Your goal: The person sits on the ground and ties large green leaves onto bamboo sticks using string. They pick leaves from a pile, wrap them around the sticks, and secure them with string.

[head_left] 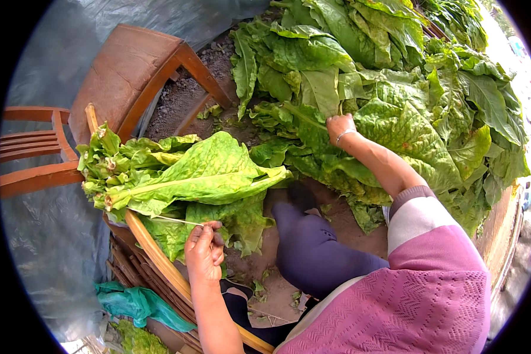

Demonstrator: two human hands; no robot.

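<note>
My left hand (pixel 203 251) is closed in a pinch on a thin white string (pixel 174 220), which runs left beneath a bundle of large leaves. That bundle of green tobacco leaves (pixel 200 177) lies across a long pale wooden pole (pixel 159 253), with cut stem ends gathered at its left. Out to the right, my right hand (pixel 341 127) is closed on the stem end of a tobacco leaf (pixel 321 88) at the edge of a big leaf heap (pixel 401 118). Its fingertips are partly hidden.
A wooden chair with a brown seat (pixel 124 65) stands at the upper left, beside the pole's far end. Thin brown sticks (pixel 130 265) and a teal plastic bag (pixel 141 304) lie at lower left. Clear plastic sheeting (pixel 47 236) covers the left side. My legs (pixel 318 248) are below.
</note>
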